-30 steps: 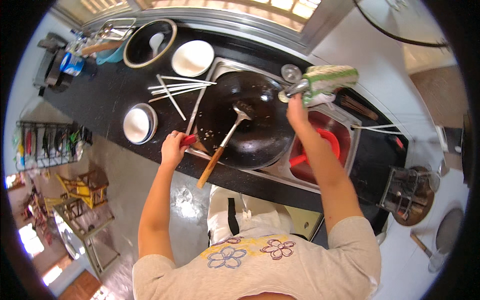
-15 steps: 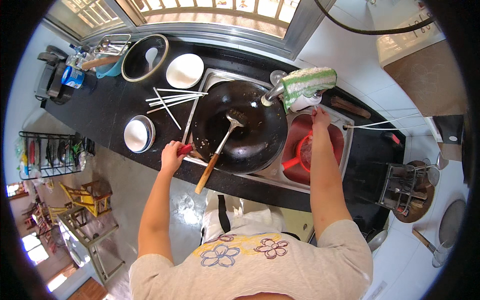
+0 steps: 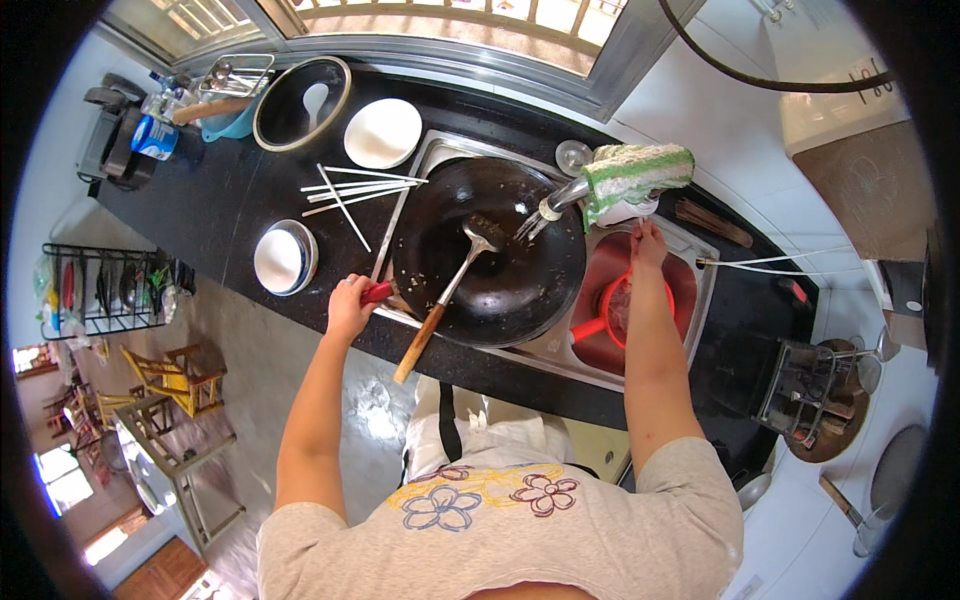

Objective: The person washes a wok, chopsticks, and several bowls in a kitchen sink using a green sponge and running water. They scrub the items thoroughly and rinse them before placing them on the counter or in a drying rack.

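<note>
I am at the washing stage: my left hand has its fingers curled tight around the red handle of the big black wok, which sits in the left sink basin with water from the tap streaming into it at about two o'clock of its rim. A spatula with a wooden handle lies inside, its grip jutting out toward seven o'clock. My right hand reaches over the red tub in the right basin, toward the green and white cloth draped on the tap at its twelve o'clock; the fingers look stretched forward, but whether they touch anything I cannot tell. The next move, I judge, calls for a steady hold on the wok and something to scrub it with. On the black counter, at nine to eleven o'clock of the wok, lie white chopsticks, a white bowl, a second bowl in a metal dish and a dark pot. A window runs along the top; the floor below is pale and glossy.
</note>
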A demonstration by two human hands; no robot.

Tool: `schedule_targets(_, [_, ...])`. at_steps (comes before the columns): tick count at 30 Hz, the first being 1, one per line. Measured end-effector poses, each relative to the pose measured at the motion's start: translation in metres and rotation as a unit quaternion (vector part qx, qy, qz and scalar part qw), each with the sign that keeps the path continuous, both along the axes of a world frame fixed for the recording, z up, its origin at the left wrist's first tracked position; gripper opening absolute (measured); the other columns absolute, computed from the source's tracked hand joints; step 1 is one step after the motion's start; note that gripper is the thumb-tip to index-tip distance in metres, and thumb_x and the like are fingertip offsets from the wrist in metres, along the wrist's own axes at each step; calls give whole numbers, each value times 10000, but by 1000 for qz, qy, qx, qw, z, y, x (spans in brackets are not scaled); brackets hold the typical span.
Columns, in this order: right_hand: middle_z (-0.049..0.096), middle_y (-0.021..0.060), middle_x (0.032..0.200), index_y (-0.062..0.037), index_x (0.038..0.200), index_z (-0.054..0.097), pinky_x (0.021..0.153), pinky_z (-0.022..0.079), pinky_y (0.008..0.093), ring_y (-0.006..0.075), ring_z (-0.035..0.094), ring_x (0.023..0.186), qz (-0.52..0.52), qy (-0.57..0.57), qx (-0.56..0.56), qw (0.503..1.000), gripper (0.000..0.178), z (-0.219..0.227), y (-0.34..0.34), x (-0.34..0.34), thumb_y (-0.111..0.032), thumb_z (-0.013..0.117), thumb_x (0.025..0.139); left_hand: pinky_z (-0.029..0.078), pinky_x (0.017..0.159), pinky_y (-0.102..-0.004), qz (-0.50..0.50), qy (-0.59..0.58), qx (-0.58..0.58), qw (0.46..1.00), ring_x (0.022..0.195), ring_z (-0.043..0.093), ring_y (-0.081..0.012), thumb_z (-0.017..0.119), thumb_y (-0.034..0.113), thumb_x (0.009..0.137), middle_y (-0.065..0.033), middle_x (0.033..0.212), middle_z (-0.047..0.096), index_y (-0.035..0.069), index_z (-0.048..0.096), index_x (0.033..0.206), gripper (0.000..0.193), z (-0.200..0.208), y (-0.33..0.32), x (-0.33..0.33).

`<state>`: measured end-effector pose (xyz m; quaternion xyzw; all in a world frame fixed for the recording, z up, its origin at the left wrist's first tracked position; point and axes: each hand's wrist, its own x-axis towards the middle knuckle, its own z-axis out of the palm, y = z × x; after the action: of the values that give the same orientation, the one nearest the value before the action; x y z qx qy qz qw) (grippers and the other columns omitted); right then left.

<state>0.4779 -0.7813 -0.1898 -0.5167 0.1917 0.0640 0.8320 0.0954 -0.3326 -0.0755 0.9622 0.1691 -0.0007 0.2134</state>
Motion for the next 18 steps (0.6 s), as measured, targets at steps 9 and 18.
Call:
schedule_targets(9, [574,36,758,-68,956,542,486,402,234,122,505,601,-61,36,-16,997,116,6,7,0,-179,544,925,456,736,-413,4,0,-5,1000,839,566,-312,767,108,614,-94,877,568,100,585,899,339,-8,4,-2])
schedule_targets(18, [598,96,831,-37,951,589,541,447,286,208,545,666,144,266,192,934,164,47,127,-121,-183,541,892,371,972,-435,21,-52,12,998,1151,430,-378,698,135,654,-177,1255,432,107,460,1232,625,4,42,37])
